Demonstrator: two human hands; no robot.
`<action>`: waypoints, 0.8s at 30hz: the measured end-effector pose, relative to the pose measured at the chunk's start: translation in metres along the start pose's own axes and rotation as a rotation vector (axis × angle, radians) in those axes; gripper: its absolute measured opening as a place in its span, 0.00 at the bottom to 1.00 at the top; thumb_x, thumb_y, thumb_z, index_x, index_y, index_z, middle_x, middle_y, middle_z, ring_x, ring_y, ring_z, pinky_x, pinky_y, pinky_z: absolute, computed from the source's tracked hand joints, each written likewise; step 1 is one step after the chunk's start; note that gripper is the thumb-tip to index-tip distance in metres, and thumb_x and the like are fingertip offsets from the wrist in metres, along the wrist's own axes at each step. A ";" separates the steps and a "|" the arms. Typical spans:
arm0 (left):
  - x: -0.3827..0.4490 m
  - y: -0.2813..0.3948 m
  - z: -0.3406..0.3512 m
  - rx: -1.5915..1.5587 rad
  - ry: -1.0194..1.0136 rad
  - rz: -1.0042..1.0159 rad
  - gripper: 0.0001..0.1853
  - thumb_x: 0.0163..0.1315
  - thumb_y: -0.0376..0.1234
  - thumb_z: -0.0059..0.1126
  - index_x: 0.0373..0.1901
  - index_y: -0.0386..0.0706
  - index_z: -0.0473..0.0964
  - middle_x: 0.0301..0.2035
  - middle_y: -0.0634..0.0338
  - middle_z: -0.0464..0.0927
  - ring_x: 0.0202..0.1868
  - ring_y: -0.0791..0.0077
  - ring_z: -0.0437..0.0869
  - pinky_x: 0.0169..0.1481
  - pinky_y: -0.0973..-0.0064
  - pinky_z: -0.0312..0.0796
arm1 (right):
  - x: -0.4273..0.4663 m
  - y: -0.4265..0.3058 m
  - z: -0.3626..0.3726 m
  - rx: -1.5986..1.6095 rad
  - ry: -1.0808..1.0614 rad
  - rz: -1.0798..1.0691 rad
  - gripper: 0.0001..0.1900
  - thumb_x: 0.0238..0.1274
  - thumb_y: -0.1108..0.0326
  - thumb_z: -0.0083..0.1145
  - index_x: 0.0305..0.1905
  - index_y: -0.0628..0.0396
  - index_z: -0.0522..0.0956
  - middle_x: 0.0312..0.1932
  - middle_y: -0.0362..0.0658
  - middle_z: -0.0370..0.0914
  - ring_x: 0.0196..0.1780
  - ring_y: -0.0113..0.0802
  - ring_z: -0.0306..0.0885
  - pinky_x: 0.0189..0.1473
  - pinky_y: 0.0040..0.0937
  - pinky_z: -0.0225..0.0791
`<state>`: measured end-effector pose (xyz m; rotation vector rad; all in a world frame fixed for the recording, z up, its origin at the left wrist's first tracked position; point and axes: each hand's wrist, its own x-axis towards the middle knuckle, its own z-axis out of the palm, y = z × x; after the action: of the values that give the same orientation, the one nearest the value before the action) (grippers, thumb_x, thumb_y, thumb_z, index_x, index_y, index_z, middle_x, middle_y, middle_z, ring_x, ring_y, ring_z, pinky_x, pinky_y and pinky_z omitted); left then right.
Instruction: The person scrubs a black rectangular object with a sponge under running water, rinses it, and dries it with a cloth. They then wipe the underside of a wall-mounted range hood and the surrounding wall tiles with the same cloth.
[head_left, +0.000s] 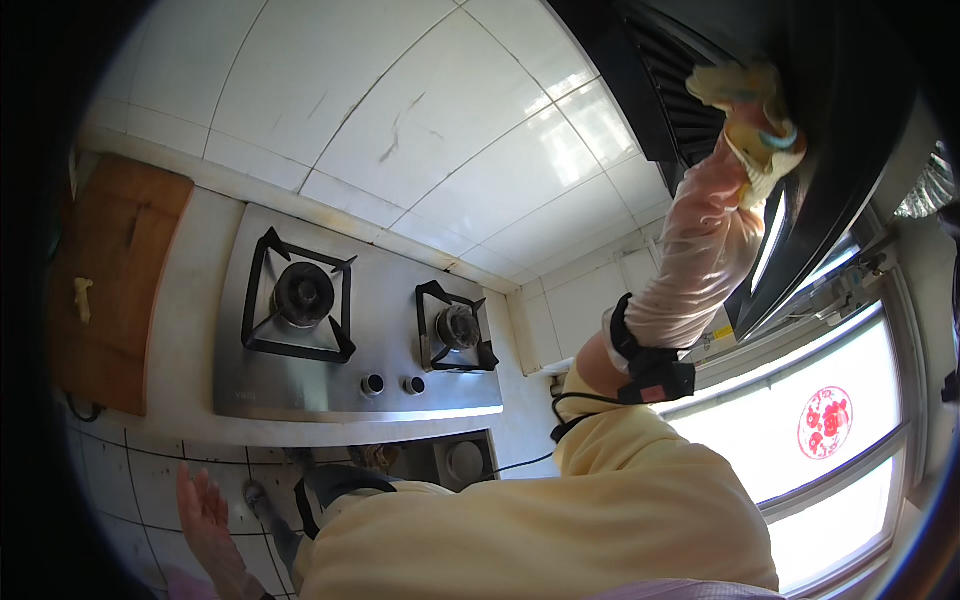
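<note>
My right hand (752, 114) is raised at the upper right against the black range hood (832, 150), shut on a pale yellow cloth (769, 161) that bunches around it. The details of its fingers are hard to make out. A thin translucent covering wraps the right forearm, and a black strap with a small device sits near the elbow. My bare left hand (202, 506) hangs at the lower left over the tiled floor, holding nothing, its fingers slightly apart. Between the hands lies a steel two-burner gas hob (382, 300) with black pan supports.
A wooden board (120, 285) with a small pale piece on it lies left of the hob. White wall tiles (420, 112) rise behind it. An open drawer or compartment (442, 457) holds dishes below the counter. A bright window (825, 420) stands at the right.
</note>
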<state>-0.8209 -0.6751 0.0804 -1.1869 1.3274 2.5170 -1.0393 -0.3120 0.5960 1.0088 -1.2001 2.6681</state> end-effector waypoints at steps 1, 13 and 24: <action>0.001 0.001 -0.001 0.016 -0.020 0.016 0.32 0.86 0.57 0.48 0.84 0.55 0.69 0.68 0.61 0.79 0.64 0.76 0.80 0.72 0.73 0.69 | -0.005 0.001 0.000 -0.013 0.015 -0.007 0.12 0.87 0.69 0.47 0.55 0.60 0.81 0.52 0.47 0.87 0.51 0.37 0.88 0.50 0.32 0.86; 0.015 0.004 -0.002 -0.040 -0.076 0.005 0.31 0.86 0.55 0.50 0.83 0.54 0.71 0.66 0.64 0.81 0.61 0.81 0.82 0.67 0.77 0.72 | 0.002 -0.004 -0.034 -0.102 -0.011 -0.101 0.16 0.88 0.63 0.49 0.63 0.65 0.78 0.54 0.49 0.87 0.54 0.34 0.88 0.56 0.32 0.85; 0.026 -0.030 -0.028 -0.036 -0.093 -0.026 0.30 0.87 0.55 0.46 0.83 0.56 0.70 0.69 0.60 0.78 0.64 0.76 0.80 0.71 0.72 0.71 | -0.051 0.032 -0.040 -0.840 0.485 -0.573 0.25 0.87 0.59 0.51 0.71 0.70 0.71 0.65 0.59 0.81 0.65 0.49 0.86 0.69 0.50 0.84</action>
<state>-0.8106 -0.6838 0.0334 -1.0716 1.2428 2.5546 -1.0306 -0.2963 0.5262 0.4241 -1.4122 1.5733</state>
